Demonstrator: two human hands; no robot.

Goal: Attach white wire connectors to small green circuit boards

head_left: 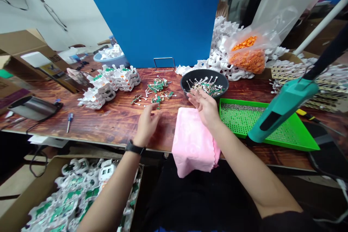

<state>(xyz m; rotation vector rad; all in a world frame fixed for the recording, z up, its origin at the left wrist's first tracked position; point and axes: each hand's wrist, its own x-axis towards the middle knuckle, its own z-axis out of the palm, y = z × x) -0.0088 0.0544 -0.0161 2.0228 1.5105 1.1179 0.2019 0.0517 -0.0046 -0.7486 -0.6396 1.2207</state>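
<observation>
your l hand (146, 121): half-curled, grip unclear, nr wired pcbs (155, 86) mid-bench (108, 125) | r hand (205, 107): open, by blk bowl (195, 75) twd back edge | risk: tangled leads (210, 79) could tear if you yank

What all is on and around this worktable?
Table: one, reddish-brown, centre
Cloth: one, pink, over table's near edge
Bowl: one, black, behind cloth
Circuit boards: several, green, loose mid-table, more in bowl
Tray: one, green, right of cloth
Handheld tool: one, teal, over tray
Panel: one, blue, at table's back
Bag: one, clear with orange pieces, back right
Heaped parts: many, white, behind bowl
Stacked parts: several, white, left of boards
Basin: one, pale blue, back left
Metal cylinder: one, silver, far left
Carton: one, brown, lower left, holding white parts
Wristband: one, black, left wrist
Left hand: one, bare, near loose boards
Right hand: one, bare, over cloth
</observation>
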